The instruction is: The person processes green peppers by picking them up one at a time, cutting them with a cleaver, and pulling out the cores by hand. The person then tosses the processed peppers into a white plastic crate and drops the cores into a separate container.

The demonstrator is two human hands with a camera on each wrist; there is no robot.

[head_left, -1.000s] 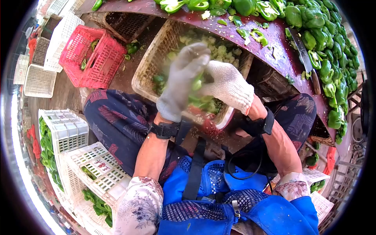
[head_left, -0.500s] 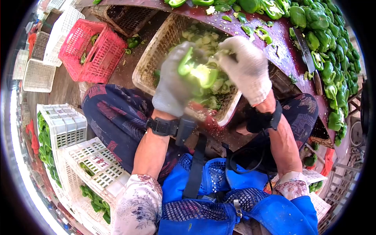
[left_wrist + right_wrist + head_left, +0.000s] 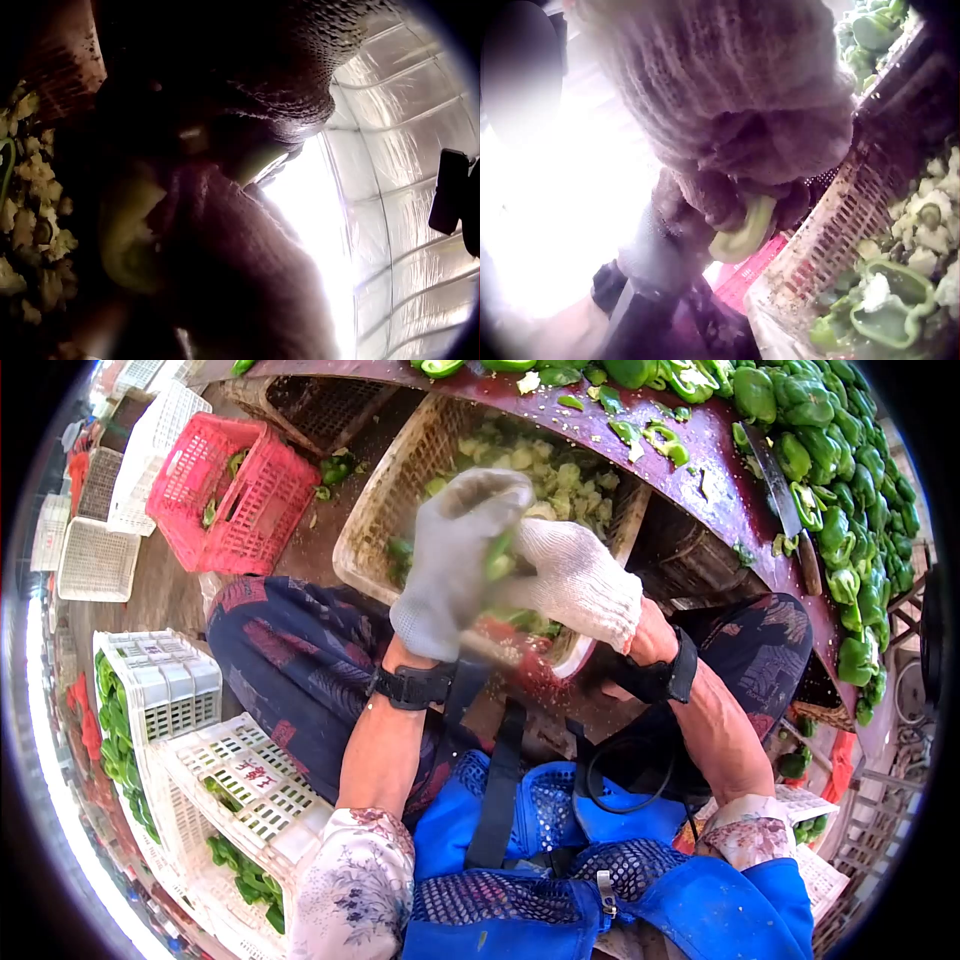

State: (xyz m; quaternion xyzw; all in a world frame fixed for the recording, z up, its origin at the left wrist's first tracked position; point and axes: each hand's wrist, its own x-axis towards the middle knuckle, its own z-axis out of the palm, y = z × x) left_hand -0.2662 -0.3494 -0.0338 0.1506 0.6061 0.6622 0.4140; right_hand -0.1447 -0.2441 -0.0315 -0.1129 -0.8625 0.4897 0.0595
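Note:
My left hand [image 3: 450, 550], in a grey glove, grips a piece of green pepper [image 3: 742, 234] over a white plastic crate [image 3: 362, 550]. From the other side my right hand [image 3: 585, 578], in a white knitted glove, has its fingers curled onto the same pepper. In the head view the pepper is blurred and mostly covered by both gloves. Its pale cut edge shows in the left wrist view, beside the dark gloved fingers. Pale pepper cores [image 3: 535, 458] fill much of the crate, and a cut pepper half [image 3: 892, 304] lies among them.
A purple-red tabletop [image 3: 740, 520] carries a heap of green peppers [image 3: 820, 455] and a knife [image 3: 782, 495] at the right. Left of the crate stands a pink basket [image 3: 235, 495]. White crates [image 3: 250, 770] with peppers inside stand by the left knee.
Half a second ago the hands were apart, with the opened pepper in the left and the right raised at the crate's right side. Now the right has come back left and down to the pepper.

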